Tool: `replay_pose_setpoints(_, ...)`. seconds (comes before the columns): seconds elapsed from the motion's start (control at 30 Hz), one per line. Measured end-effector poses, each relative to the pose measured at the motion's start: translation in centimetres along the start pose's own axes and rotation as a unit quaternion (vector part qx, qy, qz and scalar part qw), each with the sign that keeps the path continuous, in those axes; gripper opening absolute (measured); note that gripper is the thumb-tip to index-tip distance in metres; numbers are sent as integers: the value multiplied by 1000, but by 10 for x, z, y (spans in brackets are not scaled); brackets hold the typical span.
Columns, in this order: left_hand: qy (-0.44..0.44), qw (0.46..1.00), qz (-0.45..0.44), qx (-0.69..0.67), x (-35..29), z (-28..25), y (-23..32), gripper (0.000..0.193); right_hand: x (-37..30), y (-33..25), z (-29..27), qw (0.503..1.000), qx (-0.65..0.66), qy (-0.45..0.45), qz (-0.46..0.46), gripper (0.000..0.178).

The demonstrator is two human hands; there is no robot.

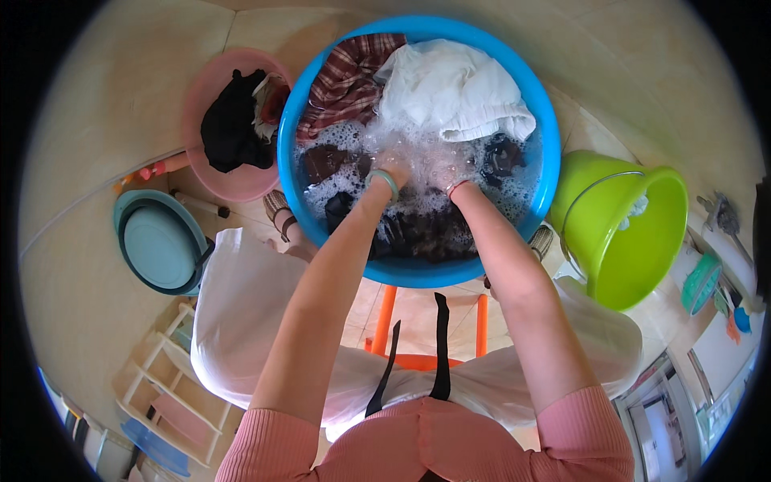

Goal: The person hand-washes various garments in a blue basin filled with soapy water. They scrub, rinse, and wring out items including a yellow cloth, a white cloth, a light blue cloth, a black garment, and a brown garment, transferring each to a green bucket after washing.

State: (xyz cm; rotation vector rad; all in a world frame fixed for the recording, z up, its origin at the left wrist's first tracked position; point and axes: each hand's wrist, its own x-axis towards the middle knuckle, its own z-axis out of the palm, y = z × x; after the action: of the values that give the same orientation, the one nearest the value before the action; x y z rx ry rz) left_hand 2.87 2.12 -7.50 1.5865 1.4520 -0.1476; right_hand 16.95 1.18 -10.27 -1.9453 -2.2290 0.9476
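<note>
A large blue basin [548,181] holds sudsy water and wet clothes. My left hand [393,167], with a pale green bangle at the wrist, and my right hand [451,170], with a red band, are both in the foam [418,145] at the basin's middle. Suds and splashing hide the fingers, so what they hold does not show. Just beyond the hands lies a white garment [454,84] with a gathered edge. A dark red plaid cloth [353,76] hangs against the far left wall. Dark wet fabric [426,233] floats nearest me, under my wrists.
Left of the basin stands a pink tub [199,153] with black clothing [237,120]. Teal basins [165,245] lean nearby, above a cream rack [173,377]. A lime green bucket [590,233] is tipped over at right. An orange stool [385,321] is below me.
</note>
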Motion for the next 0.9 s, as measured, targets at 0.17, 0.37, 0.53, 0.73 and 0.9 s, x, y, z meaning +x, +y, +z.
replay_pose_setpoints(0.17,165,864,-54,-472,-42,16,13,59,-38,-22,-58,944,240,222,-35,23)
replay_pose_setpoints(0.37,-67,606,27,-792,-73,-19,41,50,-115,-97,-132,888,357,273,-92,26)
replay_pose_setpoints(0.53,-191,546,-39,-815,-110,-71,83,44,-160,-151,-178,881,344,267,-185,29)
replay_pose_setpoints(0.73,-167,566,84,-803,-117,-64,46,32,-171,-149,-210,790,546,261,-100,42)
replay_pose_setpoints(0.9,-74,621,-24,-780,-158,-81,110,37,-122,-52,-177,703,638,312,37,50)
